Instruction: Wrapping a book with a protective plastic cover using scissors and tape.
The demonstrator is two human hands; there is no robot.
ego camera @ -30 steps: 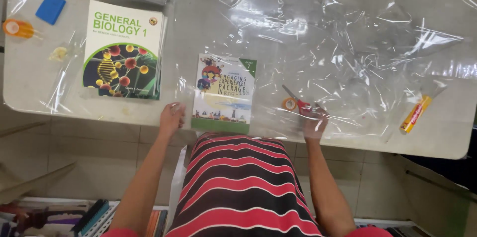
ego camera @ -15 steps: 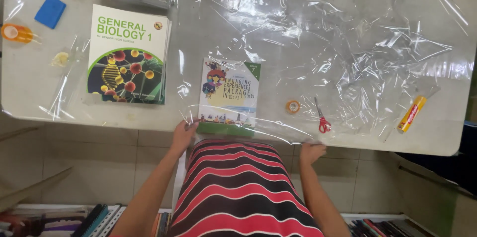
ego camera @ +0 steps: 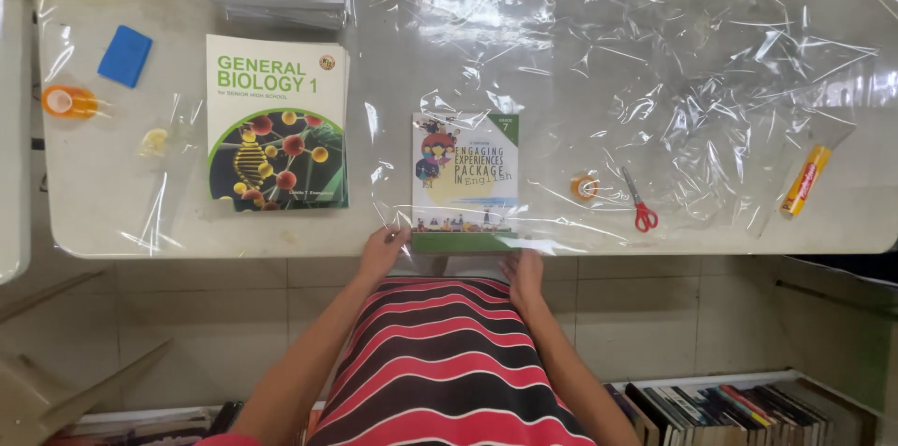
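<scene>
While the crinkled clear plastic sheet [ego camera: 599, 81] lies glossy and creased across the right half of the pale desk [ego camera: 112, 222], both hands sit at the near edge. The left hand [ego camera: 382, 250] pinches the film by the lower left corner of the small workbook [ego camera: 465, 181], fingers curled on it. The right hand [ego camera: 524, 270] rests just below the book's lower right corner, fingers bent at the desk's lip; whether it grips the film I cannot tell. That workbook is a slim upright rectangle, white cover with a green band along the bottom and a green tab top right, lying at the middle of the near edge under the sheet. To its left, a larger biology textbook [ego camera: 277, 123], white with green lettering and a round molecule picture. Right of the workbook: a small tape roll [ego camera: 585, 187], red-handled scissors [ego camera: 640, 206], and near the right edge an orange-yellow glue stick [ego camera: 805, 180]. Far left corner: a blue eraser-like block [ego camera: 124, 56] and an orange tape dispenser [ego camera: 67, 101].
</scene>
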